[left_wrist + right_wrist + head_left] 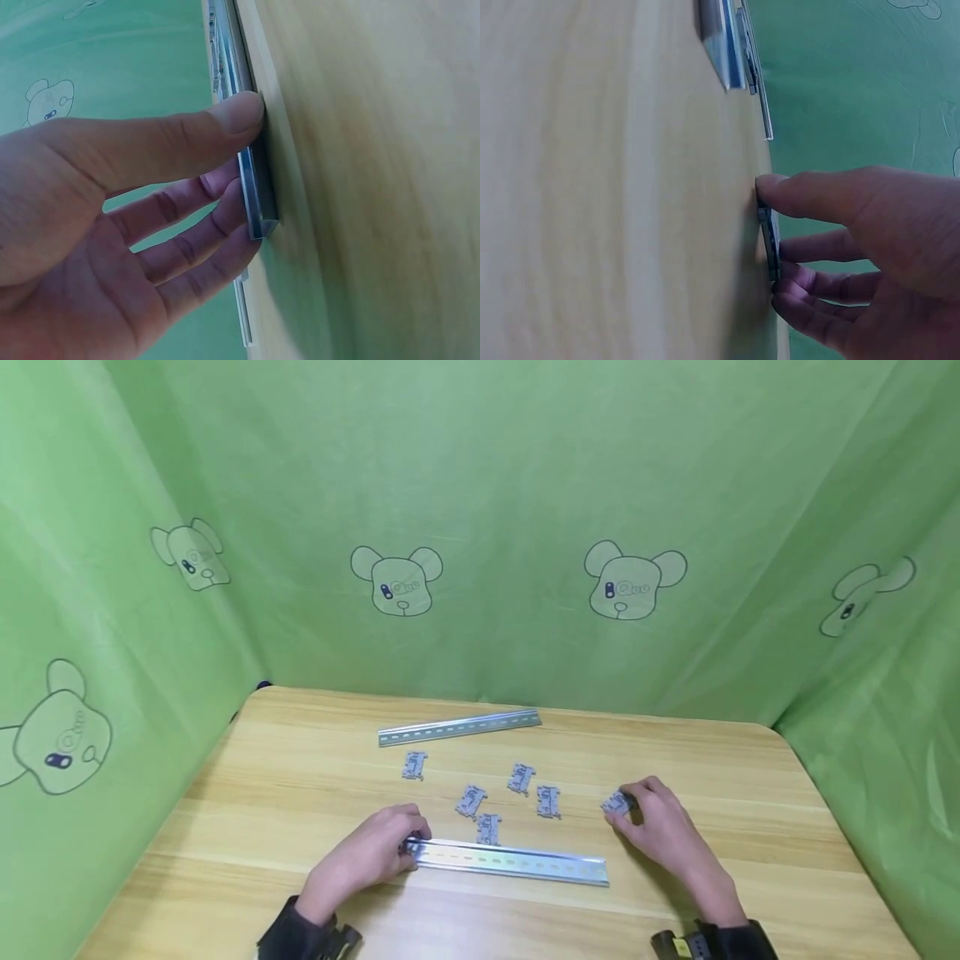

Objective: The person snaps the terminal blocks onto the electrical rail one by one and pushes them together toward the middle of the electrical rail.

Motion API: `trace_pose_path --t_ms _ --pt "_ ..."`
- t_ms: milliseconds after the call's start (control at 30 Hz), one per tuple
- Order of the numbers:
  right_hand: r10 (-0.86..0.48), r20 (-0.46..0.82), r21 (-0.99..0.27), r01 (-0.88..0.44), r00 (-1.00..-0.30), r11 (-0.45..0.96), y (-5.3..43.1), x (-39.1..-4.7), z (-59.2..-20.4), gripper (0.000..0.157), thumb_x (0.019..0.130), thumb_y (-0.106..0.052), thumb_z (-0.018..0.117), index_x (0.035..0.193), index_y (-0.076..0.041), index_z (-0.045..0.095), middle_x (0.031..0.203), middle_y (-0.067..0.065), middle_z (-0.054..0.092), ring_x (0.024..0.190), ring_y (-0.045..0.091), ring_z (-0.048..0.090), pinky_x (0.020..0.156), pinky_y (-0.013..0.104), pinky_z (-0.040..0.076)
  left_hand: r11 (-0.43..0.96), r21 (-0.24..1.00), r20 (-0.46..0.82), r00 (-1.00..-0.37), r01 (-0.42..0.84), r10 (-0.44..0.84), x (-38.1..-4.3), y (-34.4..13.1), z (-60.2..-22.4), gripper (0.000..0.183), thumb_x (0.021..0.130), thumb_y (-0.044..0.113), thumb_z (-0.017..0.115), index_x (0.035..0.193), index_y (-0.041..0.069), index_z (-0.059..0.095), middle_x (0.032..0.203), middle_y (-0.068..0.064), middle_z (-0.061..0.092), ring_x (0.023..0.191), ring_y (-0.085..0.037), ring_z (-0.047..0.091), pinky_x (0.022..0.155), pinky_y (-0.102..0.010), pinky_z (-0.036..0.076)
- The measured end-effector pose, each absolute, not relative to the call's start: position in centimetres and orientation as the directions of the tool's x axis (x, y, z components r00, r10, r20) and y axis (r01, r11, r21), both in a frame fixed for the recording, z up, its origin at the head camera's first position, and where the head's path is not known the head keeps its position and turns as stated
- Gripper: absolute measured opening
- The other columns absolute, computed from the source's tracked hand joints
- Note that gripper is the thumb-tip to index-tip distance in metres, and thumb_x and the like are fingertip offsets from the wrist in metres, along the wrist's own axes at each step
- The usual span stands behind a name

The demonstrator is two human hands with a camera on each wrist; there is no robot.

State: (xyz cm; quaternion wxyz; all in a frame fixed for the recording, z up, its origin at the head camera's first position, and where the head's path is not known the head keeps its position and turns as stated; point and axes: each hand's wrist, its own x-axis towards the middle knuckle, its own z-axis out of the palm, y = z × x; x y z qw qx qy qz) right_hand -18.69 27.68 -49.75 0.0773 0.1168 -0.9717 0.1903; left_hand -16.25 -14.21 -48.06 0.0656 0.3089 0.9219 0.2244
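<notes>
I see the left hand (pixel 384 843) gripping the near rail (pixel 517 863) at its left end; off its right end, the right hand (pixel 663 828) pinches a gray block (pixel 616 803). Behind that rail lie five more blocks (pixel 548 802), then a second rail (pixel 460 727).

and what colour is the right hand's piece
The piece is bluish grey, clearest in the head view.

Light wood-grain bench (pixel 791 831), rounded far corners. Lying near far edge: slotted DIN rail (pixel 460 727), skewed, right end farther back. Mid-bench: five gray terminal blocks (pixel 521 778), flat, loosely scattered, nearest one just beside second slotted DIN rail (pixel 512 856). Same rail across near side, left end in left hand (pixel 386 845). Sixth block (pixel 616 804) off right, under right hand (pixel 660 822). Can't tell if fully down on bench.
</notes>
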Motion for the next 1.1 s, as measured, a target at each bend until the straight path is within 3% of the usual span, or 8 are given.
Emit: trace_pose_path --t_ms 233,467,800,1100 --pt "-0.214 0.209 -0.363 -0.279 -0.954 0.889 27.8 -18.5 -49.3 0.052 0.073 -0.022 0.081 0.109 0.011 0.065 0.103 0.021 0.062 0.088 0.033 0.062 0.076 0.05 0.058 0.707 0.452 0.036 -0.803 0.544 0.595 -16.6 -14.1 -48.1 0.032 0.071 0.012 0.082 0.102 0.01 0.072 0.098 0.001 0.066 0.09 -0.015 0.062 0.082 -0.032 0.058" --pt "-0.26 0.245 -0.414 -0.343 -0.934 0.843 27.7 -17.8 -48.3 0.054 0.07 -0.015 0.083 0.117 0.006 0.066 0.1 0.014 0.064 0.085 0.028 0.064 0.072 0.044 0.061 0.699 0.455 0.054 -0.8 0.552 0.597 -17.0 -14.1 -48.4 0.032 0.072 0.012 0.081 0.103 0.011 0.073 0.099 0.001 0.067 0.09 -0.014 0.062 0.082 -0.031 0.057" --pt "-0.327 0.273 -0.448 -0.42 -0.905 0.789 28.2 -16.8 -48.4 0.05 0.065 -0.014 0.086 0.109 0.001 0.066 0.096 0.006 0.067 0.084 0.022 0.065 0.073 0.042 0.061 0.689 0.464 0.066 -0.797 0.557 0.6 -17.0 -14.2 -48.6 0.033 0.073 0.012 0.081 0.105 0.009 0.073 0.101 0.0 0.068 0.091 -0.016 0.063 0.082 -0.032 0.057" --pt "-0.418 0.201 -0.519 -0.458 -0.886 0.721 28.3 -16.1 -48.4 0.052 0.064 -0.007 0.084 0.111 0.0 0.064 0.098 0.002 0.067 0.089 0.018 0.064 0.079 0.041 0.06 0.678 0.467 0.085 -0.792 0.568 0.605 -17.0 -14.2 -48.7 0.032 0.073 0.012 0.081 0.104 0.01 0.074 0.099 0.001 0.068 0.089 -0.014 0.063 0.08 -0.03 0.058"
